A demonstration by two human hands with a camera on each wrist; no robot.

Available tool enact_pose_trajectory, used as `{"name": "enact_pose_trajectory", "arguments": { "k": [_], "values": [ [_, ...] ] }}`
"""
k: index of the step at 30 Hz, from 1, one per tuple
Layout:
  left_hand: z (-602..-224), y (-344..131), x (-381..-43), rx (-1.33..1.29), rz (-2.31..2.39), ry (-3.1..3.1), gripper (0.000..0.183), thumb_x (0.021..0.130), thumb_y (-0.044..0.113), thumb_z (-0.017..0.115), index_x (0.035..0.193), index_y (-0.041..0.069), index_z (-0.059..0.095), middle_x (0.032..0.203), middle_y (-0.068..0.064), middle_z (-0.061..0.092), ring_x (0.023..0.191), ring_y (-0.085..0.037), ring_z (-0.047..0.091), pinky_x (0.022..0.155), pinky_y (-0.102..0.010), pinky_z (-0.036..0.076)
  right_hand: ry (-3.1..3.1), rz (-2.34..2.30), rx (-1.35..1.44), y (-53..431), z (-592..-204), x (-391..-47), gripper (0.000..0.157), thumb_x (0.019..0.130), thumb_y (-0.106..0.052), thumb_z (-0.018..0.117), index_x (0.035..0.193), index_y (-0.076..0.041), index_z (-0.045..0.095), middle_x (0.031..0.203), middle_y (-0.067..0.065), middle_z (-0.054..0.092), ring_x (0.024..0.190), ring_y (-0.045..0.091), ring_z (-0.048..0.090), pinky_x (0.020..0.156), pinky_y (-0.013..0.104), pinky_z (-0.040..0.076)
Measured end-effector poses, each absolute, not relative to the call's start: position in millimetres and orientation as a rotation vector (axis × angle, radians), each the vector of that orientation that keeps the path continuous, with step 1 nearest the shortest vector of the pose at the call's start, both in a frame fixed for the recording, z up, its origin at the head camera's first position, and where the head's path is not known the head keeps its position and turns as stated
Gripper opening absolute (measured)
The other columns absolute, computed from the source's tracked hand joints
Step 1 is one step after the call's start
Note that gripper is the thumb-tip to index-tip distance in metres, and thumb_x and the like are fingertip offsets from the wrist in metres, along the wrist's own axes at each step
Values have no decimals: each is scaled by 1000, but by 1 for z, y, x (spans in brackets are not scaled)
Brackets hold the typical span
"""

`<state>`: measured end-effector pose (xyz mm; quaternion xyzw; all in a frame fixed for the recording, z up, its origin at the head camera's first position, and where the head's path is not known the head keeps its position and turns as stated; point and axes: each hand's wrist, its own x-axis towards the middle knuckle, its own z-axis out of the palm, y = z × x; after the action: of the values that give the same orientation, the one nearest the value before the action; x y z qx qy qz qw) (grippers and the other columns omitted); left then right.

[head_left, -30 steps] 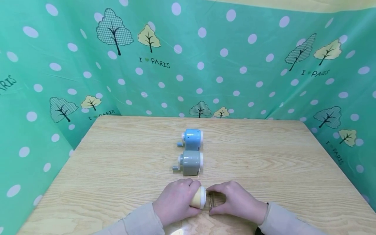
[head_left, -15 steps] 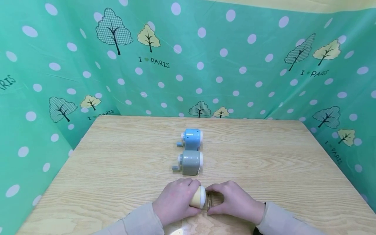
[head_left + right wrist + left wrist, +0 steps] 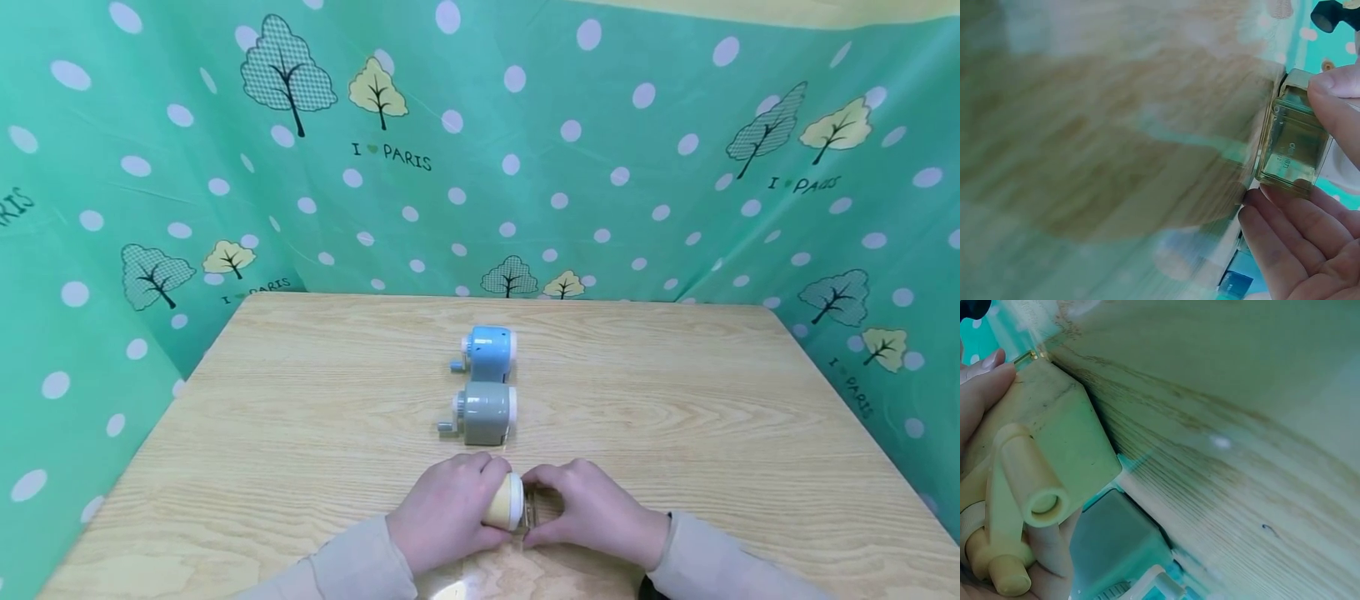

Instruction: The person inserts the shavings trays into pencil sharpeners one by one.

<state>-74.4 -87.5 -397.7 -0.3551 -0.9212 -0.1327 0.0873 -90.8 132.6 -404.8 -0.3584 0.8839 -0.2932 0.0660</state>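
Note:
My left hand (image 3: 444, 510) grips a pale yellow crank pencil sharpener (image 3: 499, 505), its white-rimmed end turned right. The left wrist view shows its crank handle (image 3: 1035, 478) close up. Facing that end, my right hand (image 3: 596, 510) pinches a clear, brownish shavings drawer (image 3: 531, 508) between thumb and fingers. In the right wrist view small print shows on the see-through drawer (image 3: 1294, 147). The drawer's near edge is right at the white rim, partly inside the sharpener's end. Both hands are low over the table near its front.
Beyond the hands a grey crank sharpener (image 3: 486, 413) stands on the wooden table (image 3: 660, 400), with a blue one (image 3: 492, 352) directly behind it. Both have their cranks pointing left. A green dotted curtain (image 3: 480, 167) encloses the back and sides.
My right hand has moved slightly left with the clear drawer, narrowing the gap to the yellow sharpener. The left hand keeps its grip almost in place. The grey and blue sharpeners stay put.

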Motion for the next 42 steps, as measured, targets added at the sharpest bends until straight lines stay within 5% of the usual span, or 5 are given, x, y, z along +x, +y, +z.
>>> {"name": "enact_pose_trajectory", "arguments": {
  "k": [15, 42],
  "values": [
    [-397, -90, -73, -1073, -424, -2779, 52, 70, 43, 87, 102, 14, 58, 88, 7, 60, 74, -4, 54, 67, -20, 50, 2668, -868, -1110, 128, -404, -90, 59, 72, -42, 86, 112, -3, 69, 103, 5, 76, 94, 7, 71, 80, 22, 56],
    [-398, -88, -73, -1094, -434, -2721, 47, 70, 43, 85, 98, 15, 58, 84, 8, 58, 72, -3, 51, 64, -18, 47, 2684, -836, -1167, 121, -405, -89, 45, 73, -37, 86, 106, -9, 75, 94, -1, 77, 84, -3, 67, 73, 14, 54]
  ]
}}
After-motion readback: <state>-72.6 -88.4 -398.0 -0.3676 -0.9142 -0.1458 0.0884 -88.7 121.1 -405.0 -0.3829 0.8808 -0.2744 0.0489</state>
